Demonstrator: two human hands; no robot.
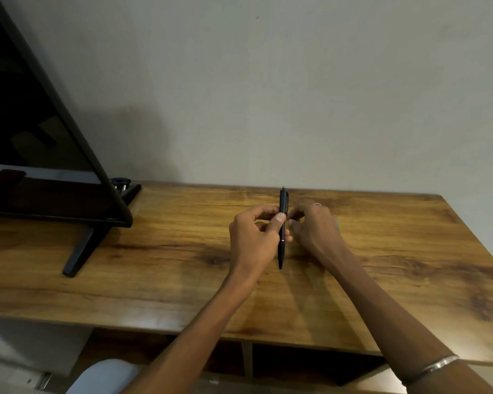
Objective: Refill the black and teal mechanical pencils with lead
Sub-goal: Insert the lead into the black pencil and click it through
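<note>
My left hand [254, 237] grips the black mechanical pencil [283, 206] round its middle and holds it nearly upright above the wooden table [154, 265]. The pencil's top end points up and away from me. My right hand [315, 228] is just right of the pencil, its fingers curled and the fingertips bunched against the barrel. Whether they pinch a lead or anything else is too small to see. A sliver of teal [337, 223] shows at the far edge of my right hand; what it belongs to is hidden.
A dark flat screen [40, 137] on a black stand leg [80, 248] fills the table's left side. A small dark round object [121, 183] sits behind its corner. A plain wall runs along the back edge. Open shelves [296, 362] lie under the front edge.
</note>
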